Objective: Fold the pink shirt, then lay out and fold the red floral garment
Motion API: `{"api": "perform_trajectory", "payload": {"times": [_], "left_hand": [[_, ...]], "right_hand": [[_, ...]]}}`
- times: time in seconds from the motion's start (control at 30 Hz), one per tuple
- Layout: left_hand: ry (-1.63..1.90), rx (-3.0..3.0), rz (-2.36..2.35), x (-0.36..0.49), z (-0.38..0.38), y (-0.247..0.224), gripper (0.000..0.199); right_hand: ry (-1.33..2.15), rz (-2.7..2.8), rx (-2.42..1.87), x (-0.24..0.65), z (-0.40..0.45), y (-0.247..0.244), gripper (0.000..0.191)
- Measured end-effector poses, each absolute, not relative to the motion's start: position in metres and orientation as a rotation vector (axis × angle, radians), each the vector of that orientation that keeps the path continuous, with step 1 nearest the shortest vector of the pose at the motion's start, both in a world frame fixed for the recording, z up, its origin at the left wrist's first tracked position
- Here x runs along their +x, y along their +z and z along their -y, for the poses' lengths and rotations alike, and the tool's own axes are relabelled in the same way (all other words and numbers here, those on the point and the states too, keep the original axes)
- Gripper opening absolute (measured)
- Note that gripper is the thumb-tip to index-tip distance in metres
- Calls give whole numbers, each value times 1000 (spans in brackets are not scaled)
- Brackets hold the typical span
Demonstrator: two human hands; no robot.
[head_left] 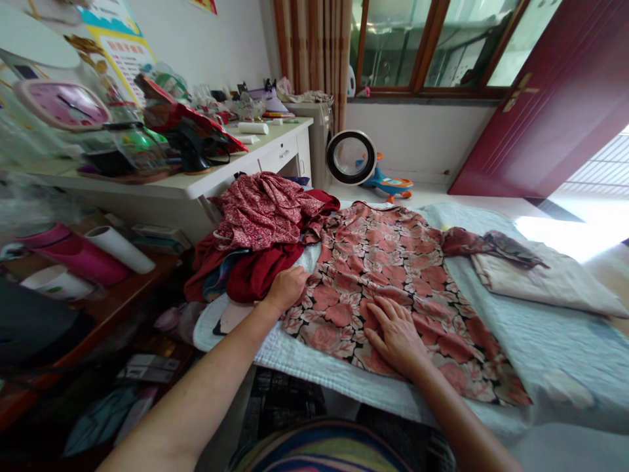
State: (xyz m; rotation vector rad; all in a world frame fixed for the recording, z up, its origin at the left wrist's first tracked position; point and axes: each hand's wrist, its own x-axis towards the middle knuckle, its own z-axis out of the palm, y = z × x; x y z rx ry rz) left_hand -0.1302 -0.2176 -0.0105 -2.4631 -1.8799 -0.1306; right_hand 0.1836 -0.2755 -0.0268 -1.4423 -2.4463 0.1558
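Observation:
A floral blouse (388, 262) in red, beige and black lies spread over a pale blue quilted cover. One sleeve (472, 242) stretches out to the right. My left hand (289, 288) is closed at the blouse's left edge, with the fabric in its fingers. Flat on the lower middle of the blouse rests my right hand (396, 331), its fingers apart. Just beyond my left hand is a heap of clothes, with a red patterned garment (270, 210) on top and a dark red one (265, 269) below.
A folded cream cloth (545, 275) lies on the quilted cover (565, 367) at the right. A cluttered white desk (181, 187) borders the left side. Beyond the bed stand a washing machine with its round door (351, 157) open and a blue toy (388, 183). A red door (535, 98) is at right.

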Motion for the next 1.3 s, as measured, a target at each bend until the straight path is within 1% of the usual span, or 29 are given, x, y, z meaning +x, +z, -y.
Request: {"api": "perform_trajectory", "payload": {"times": [0.1, 0.2, 0.3, 0.4, 0.57, 0.73, 0.87, 1.1, 1.3], "left_hand": [[-182, -2374, 2010, -128, 222, -7, 26], [-239, -2175, 2255, -128, 225, -3, 28], [-90, -2146, 2390, -129, 223, -2, 26], [-21, -2288, 2326, -131, 218, -2, 22], [-120, -2452, 2166, -132, 213, -3, 15], [-114, -2356, 2196, -130, 218, -3, 21], [-104, -2352, 2275, -134, 224, 4, 21], [-18, -2330, 2234, -133, 226, 6, 22], [-90, -2192, 2378, -124, 225, 11, 31]], "right_hand": [[165, 2448, -1448, 183, 276, -26, 48], [170, 2451, -1453, 184, 275, -26, 48], [179, 2455, -1455, 184, 275, -25, 48], [182, 2449, -1452, 184, 275, -25, 49], [197, 2439, -1459, 184, 276, -24, 48], [213, 2441, -1464, 185, 276, -22, 49], [223, 2443, -1457, 185, 276, -22, 50], [231, 2431, -1441, 185, 275, -20, 48], [235, 2416, -1442, 185, 277, -21, 48]]}}
